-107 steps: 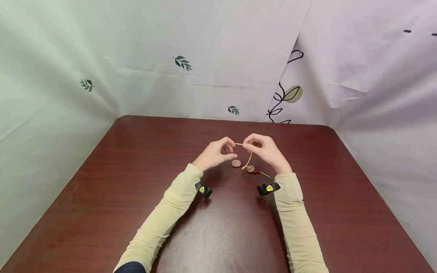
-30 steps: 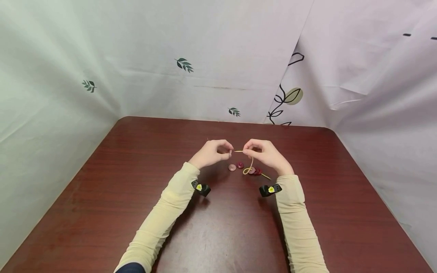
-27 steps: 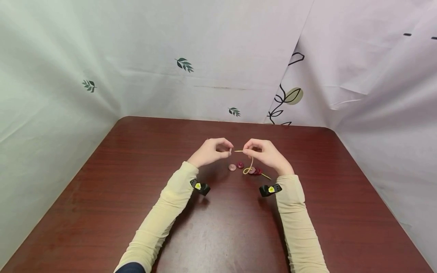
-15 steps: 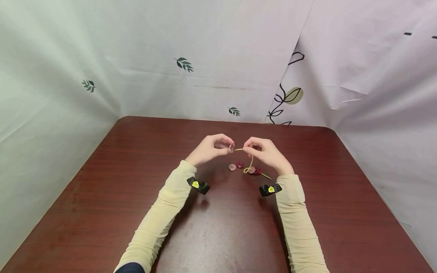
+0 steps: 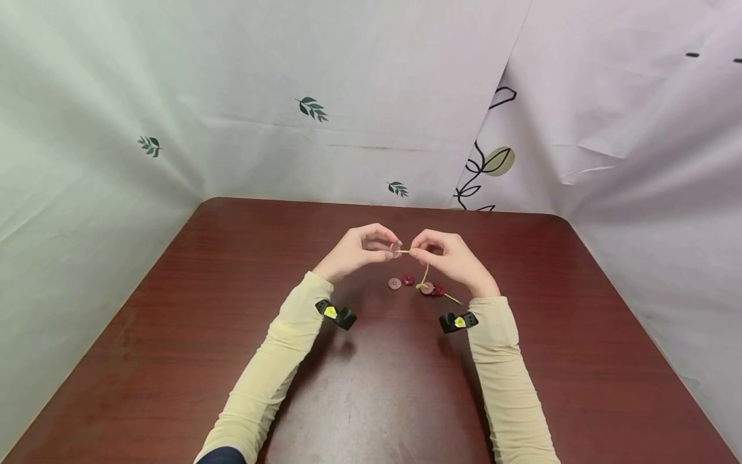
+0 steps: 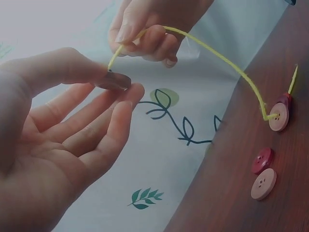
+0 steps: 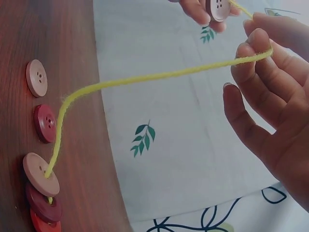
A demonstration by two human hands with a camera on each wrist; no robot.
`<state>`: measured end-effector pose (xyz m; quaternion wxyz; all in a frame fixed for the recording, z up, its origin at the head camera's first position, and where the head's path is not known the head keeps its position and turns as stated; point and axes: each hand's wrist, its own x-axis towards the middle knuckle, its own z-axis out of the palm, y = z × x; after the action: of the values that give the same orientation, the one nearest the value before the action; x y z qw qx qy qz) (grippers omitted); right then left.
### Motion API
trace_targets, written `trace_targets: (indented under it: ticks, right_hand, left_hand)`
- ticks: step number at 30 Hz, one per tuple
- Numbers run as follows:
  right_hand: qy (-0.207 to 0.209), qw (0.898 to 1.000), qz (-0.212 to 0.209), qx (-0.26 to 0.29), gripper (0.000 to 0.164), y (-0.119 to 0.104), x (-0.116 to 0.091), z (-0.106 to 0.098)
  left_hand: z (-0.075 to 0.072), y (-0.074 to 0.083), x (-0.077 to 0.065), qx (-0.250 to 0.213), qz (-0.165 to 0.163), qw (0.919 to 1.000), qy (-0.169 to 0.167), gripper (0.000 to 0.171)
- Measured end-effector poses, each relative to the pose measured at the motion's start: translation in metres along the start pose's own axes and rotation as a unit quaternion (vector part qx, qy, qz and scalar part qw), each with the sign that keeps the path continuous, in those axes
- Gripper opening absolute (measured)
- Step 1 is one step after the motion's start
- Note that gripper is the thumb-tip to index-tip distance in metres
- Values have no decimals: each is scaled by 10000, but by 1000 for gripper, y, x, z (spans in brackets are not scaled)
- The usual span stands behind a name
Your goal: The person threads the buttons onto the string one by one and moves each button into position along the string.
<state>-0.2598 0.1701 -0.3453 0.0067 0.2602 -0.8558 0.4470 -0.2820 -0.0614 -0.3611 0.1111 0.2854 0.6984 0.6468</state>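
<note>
My left hand [image 5: 353, 250] pinches a dusty-pink button [image 7: 219, 9] between thumb and fingertips, above the table. Close on its right, my right hand [image 5: 455, 258] pinches a yellow string [image 7: 159, 77] near one end. That end meets the held button at its holes; whether it passes through, I cannot tell. From the right hand the string hangs down to a pink button [image 6: 279, 117] threaded on it. Behind that one, a dark red button [image 7: 43, 202] and a brighter red button [image 7: 46, 221] sit on the same string, resting on the table.
A loose pink button [image 5: 395, 283] and a loose crimson button [image 5: 408, 280] lie side by side on the brown table [image 5: 371, 386], left of the threaded ones. A pale cloth backdrop [image 5: 261, 77] with leaf prints hangs behind the table.
Since the earliest frame, a button has come into my left hand's fingers. Over the last second that hand has risen slightly away and brought the button against the string's end, closing the gap.
</note>
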Motion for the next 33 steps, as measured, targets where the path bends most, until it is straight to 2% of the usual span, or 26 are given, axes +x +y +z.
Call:
trace_targets:
  ticks: [18, 33]
  right_hand:
    - [-122, 9999, 22, -101, 10, 0, 1, 1]
    - [5, 9998, 11, -183, 12, 3, 1, 1]
  left_hand:
    - [0, 1, 0, 169, -73, 9998, 0, 28]
    - [0, 1, 0, 218, 117, 9997, -37, 29]
